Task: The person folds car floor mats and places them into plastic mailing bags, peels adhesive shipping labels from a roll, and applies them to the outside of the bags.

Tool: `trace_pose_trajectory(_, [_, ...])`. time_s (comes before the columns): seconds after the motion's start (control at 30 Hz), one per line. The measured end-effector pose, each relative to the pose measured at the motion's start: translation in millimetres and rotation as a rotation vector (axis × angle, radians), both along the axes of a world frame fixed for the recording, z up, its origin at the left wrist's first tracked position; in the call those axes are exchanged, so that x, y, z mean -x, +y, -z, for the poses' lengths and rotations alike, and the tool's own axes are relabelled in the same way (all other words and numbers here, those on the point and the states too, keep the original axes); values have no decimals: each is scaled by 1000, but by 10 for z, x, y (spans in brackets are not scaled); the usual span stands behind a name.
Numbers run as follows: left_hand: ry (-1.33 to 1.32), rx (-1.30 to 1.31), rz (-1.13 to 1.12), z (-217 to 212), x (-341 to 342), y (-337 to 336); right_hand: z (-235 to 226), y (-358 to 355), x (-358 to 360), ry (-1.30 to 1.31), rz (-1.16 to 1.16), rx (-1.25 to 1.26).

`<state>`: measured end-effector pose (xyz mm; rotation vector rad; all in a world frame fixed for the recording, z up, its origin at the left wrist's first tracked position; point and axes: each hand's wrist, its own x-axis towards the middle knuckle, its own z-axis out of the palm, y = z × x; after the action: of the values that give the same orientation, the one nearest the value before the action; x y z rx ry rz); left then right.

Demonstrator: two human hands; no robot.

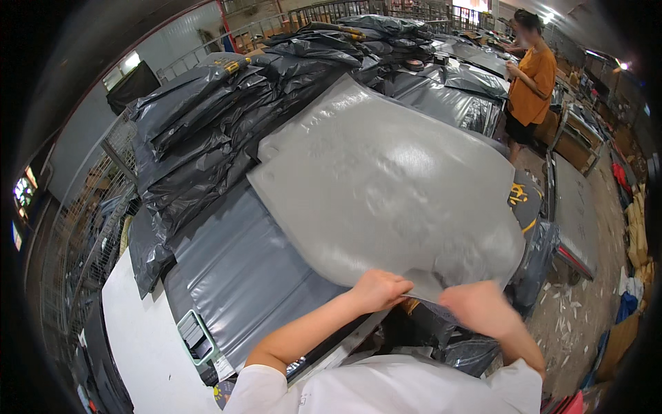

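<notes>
A large grey mat (386, 186), smooth and shiny with notched, rounded corners, spreads in front of me over a dark grey plastic sheet. Its near edge is pinched in my left hand (378, 290), with the fingers closed. Farther right along the same edge, my right hand (477, 307) is closed on the mat too, slightly smeared by motion. Between the two hands the edge bends and a darker patch shows. Under the mat, the dark grey plastic sheet (241, 262) covers the table.
Black plastic-wrapped bundles (200, 131) are piled at the back left. A green-rimmed tray (197, 338) with dark pieces sits near a white board (145, 338). To the right, a person in an orange shirt (534, 83) stands by the far table. Scraps litter the floor (572, 324).
</notes>
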<state>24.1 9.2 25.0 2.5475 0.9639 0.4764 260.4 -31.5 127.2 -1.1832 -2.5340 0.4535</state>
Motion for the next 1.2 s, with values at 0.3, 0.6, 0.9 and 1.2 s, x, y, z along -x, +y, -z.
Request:
trace_pose_trajectory(0.3, [-1413,34,-1031,-860,957,566,9,1325,-163,231,281,-236])
trace_pose_trajectory(0.6, [-1113,236,-846,-24,1164,216,1464,3308,1267,-158,33,-154])
trace_pose_trajectory(0.9, [-2075,227,-1176,320,1057,649,1370,2570,1146,53,-198,-97])
trace_pose_trajectory(1.2, [82,11,-622,-626,-711,1965,1646,1615,1565,382,-202,139])
